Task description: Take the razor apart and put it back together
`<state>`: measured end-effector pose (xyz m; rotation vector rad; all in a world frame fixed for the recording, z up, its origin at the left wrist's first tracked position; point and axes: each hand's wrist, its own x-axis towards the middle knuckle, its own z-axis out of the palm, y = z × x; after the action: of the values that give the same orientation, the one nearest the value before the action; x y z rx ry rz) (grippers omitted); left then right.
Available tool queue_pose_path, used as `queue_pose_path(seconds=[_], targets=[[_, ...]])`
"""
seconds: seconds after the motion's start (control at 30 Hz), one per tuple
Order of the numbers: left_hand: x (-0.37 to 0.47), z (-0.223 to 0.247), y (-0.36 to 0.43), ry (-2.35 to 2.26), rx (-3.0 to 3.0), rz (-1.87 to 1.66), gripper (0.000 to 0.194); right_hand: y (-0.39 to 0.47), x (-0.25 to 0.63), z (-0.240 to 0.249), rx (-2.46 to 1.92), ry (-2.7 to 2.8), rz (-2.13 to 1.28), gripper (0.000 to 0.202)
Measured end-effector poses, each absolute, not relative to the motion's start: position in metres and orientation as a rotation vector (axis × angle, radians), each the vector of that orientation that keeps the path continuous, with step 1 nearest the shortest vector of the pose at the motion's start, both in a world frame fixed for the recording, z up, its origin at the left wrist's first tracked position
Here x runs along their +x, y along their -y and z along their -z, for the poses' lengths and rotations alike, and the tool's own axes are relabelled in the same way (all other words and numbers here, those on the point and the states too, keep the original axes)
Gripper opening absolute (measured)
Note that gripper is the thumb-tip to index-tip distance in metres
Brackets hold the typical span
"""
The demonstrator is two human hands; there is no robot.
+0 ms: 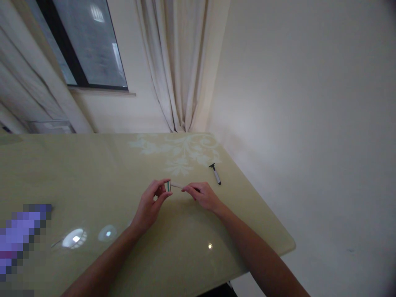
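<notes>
My left hand (151,203) is closed, pinching a small flat rectangular piece (168,186) between thumb and fingertips. This piece has a pale, green and dark striped face and stands on edge; its kind is too small to tell. My right hand (202,196) is closed around a thin, light-coloured stick (177,186). The stick points left, and its tip is at or very near the striped piece; I cannot tell whether they touch. Both hands are just above the table, with the rear of the stick hidden in my right fingers.
A razor (216,175) with a grey and black handle lies beyond my right hand on the glossy greenish table (139,255). A pixelated purple object (18,233) is at the left edge. Behind the table are a curtain (177,62), a window (89,41) and a wall on the right.
</notes>
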<state>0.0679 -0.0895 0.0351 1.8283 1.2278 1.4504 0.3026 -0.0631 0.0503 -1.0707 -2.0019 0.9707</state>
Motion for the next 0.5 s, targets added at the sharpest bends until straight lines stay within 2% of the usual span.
queue_pose_path(seconds=[0.5], targets=[[0.0695,-0.0355,0.0896,-1.216,1.831,-1.456,0.030,0.0670,0.2992,-0.0487,-1.036,1.984,-1.043,0.055]])
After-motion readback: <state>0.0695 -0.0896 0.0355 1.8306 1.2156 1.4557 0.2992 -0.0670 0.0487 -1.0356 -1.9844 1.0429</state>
